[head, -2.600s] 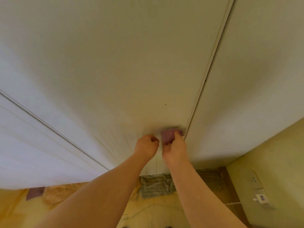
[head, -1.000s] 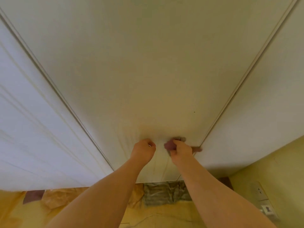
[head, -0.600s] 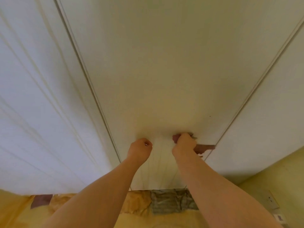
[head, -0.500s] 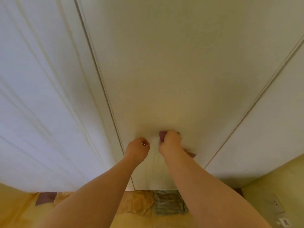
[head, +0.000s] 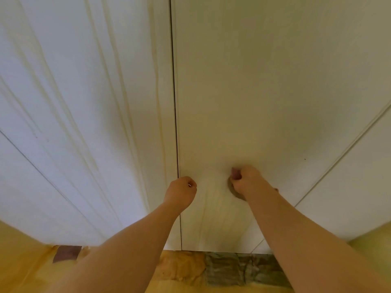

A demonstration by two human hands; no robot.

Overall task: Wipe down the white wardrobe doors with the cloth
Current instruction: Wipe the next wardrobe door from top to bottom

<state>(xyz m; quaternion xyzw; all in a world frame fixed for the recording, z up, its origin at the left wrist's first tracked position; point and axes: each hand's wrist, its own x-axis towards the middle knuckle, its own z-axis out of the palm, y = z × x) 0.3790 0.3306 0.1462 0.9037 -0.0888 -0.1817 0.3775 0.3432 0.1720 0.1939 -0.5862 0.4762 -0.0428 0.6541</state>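
White wardrobe doors fill the view; the middle door is plain, and the left door has moulded grooves. A dark seam runs between them. My right hand grips a small mauve cloth and presses it against the lower part of the middle door. Most of the cloth is hidden under the hand. My left hand is curled into a fist against the same door, just right of the seam, holding nothing I can see.
A third door panel lies to the right past another seam. Below the doors is a yellowish floor with a grey-patterned patch and a small brown patch.
My right hand has carried the cloth leftward across the middle door, away from the right seam. The view has swung right to left, so the grooved left door now shows widely. The left hand stays fisted.
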